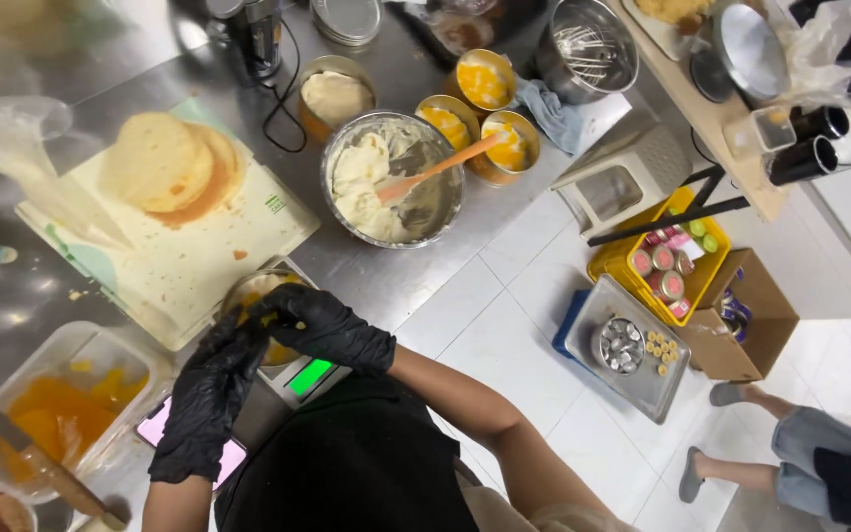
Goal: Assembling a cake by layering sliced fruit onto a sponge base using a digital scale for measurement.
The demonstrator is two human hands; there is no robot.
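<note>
Head view is showing both black-gloved hands meeting over a small metal tin [260, 313] sitting on a scale [305, 378] at the counter's near edge. The left hand [207, 399] is cupping its side, the right hand [322, 328] is curling over its rim, equally near. Orange filling is showing inside.

gloved hands [248, 365] hiding tin [248, 293], knife [32, 455] cut off

Spatula [435, 169] in bowl [445, 212], tin [248, 288] on scale [309, 377]

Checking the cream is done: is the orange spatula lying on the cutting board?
No, the orange spatula rests in the cream bowl.
</note>
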